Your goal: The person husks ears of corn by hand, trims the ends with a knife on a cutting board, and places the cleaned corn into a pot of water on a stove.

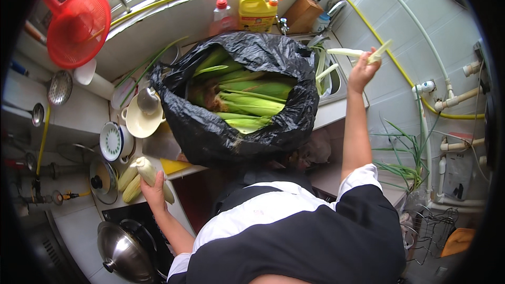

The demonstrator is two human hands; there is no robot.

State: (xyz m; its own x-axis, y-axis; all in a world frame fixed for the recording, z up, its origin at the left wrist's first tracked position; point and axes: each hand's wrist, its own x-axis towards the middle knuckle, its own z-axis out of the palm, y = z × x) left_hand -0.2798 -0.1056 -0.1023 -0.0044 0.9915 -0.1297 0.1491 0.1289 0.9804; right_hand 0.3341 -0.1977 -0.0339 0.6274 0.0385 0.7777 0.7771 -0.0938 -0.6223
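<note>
My left hand (pixel 155 192) is closed around a pale, husked ear of corn (pixel 146 170), which stands tilted over the counter at the left. Next to it lie more husked ears (pixel 131 190), partly hidden behind it. Out to the right, my right hand (pixel 363 70) grips pale corn husk strips (pixel 379 52) above the sink side. Between my hands a large black plastic bag (pixel 232 150) gapes, full of corn ears in green husks (pixel 252 90). Other stripped husks (pixel 321 71) hang at the sink (pixel 336 81), part of which the bag hides.
A cream bowl (pixel 144 120), an enamel pot (pixel 112 140), and a glass lid (pixel 101 181) crowd the left counter. A lidded steel pan (pixel 122 246) sits on the black cooktop. Bottles (pixel 258 14) and a knife block (pixel 302 12) line the back; scallions (pixel 410 165) stand at right.
</note>
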